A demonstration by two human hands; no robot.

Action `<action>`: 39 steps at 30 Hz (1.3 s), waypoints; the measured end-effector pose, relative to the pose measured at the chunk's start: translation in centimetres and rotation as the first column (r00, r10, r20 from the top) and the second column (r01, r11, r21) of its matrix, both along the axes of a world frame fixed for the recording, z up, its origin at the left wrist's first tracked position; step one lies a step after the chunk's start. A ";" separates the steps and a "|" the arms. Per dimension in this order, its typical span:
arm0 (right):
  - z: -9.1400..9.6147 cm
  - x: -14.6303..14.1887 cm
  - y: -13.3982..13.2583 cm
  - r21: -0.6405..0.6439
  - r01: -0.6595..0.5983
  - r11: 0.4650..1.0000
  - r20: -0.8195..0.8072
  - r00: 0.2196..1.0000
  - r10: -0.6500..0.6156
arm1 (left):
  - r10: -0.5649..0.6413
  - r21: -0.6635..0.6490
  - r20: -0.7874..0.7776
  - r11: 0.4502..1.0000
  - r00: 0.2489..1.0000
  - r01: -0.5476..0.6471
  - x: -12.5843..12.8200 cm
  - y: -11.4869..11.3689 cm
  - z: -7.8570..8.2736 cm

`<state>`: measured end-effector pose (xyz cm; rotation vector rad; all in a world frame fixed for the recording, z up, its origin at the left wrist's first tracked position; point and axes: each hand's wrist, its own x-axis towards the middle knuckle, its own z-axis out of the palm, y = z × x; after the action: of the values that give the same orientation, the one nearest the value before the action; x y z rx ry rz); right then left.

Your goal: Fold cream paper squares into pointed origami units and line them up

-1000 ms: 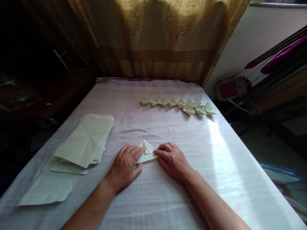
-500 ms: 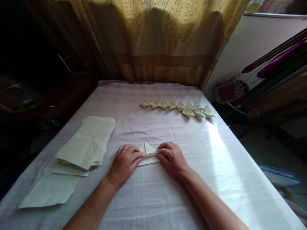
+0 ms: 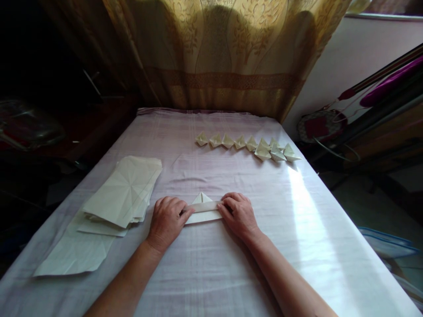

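Observation:
A partly folded sheet of paper [image 3: 204,215] lies on the cloth between my two hands. Its top is a triangle with a centre crease, and a folded strip runs across its lower part. My left hand [image 3: 167,221] pinches the left end of the strip, thumb along the edge. At the right end, my right hand [image 3: 239,215] grips it with curled fingers. The paper's outer corners are hidden under the fingers.
A stack of creased paper sheets [image 3: 125,193] lies to the left. Several small folded paper boats [image 3: 240,142] stand in a row toward the far right. A patterned curtain [image 3: 214,53] hangs behind the cloth-covered table [image 3: 205,273].
The strip along the paper's lower part now shows wider and covers more of the triangle. My hands have moved slightly farther apart. The whole view has shifted a little.

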<state>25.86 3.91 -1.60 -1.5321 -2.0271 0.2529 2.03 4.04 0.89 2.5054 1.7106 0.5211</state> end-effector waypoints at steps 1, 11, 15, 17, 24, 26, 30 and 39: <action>0.0 -0.1 -0.1 0.001 0.022 1.000 0.011 1.000 -0.022 | 0.008 0.000 -0.019 1.000 1.000 -0.008 0.0 0.0 0.1; 0.2 -0.6 -0.3 0.007 0.088 0.996 0.028 0.996 -0.089 | 0.047 0.019 0.013 0.999 0.999 -0.048 -0.2 -0.2 -0.5; 0.3 -0.8 -0.3 0.013 0.108 0.994 0.039 0.993 -0.108 | 0.047 0.099 0.060 0.994 0.997 -0.053 -0.4 -0.2 -0.6; 0.3 -0.9 -0.3 0.013 0.107 0.994 0.045 0.993 -0.108 | 0.004 0.199 0.081 0.980 0.997 -0.020 0.1 -0.6 -0.4; 0.3 -0.9 -0.4 0.039 0.110 0.993 0.061 0.992 -0.113 | -0.406 0.175 -0.010 0.899 0.914 0.401 3.9 -3.2 -1.0; 0.2 -0.9 -0.3 0.037 0.110 0.993 0.061 0.992 -0.112 | -0.411 0.082 -0.044 0.907 0.911 0.413 4.2 -3.4 -1.4; 0.1 -0.8 -0.3 0.028 0.106 0.994 0.066 0.992 -0.107 | -0.402 -0.044 -0.057 0.915 0.914 0.400 4.0 -3.4 -1.7; 0.0 -0.8 -0.2 0.027 0.097 0.995 0.068 0.993 -0.099 | -0.404 -0.112 -0.027 0.910 0.914 0.399 3.7 -3.3 -1.7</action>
<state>25.06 3.67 -1.59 -1.6409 -1.9930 0.1388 5.77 0.74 -0.79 2.7032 1.1416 0.3252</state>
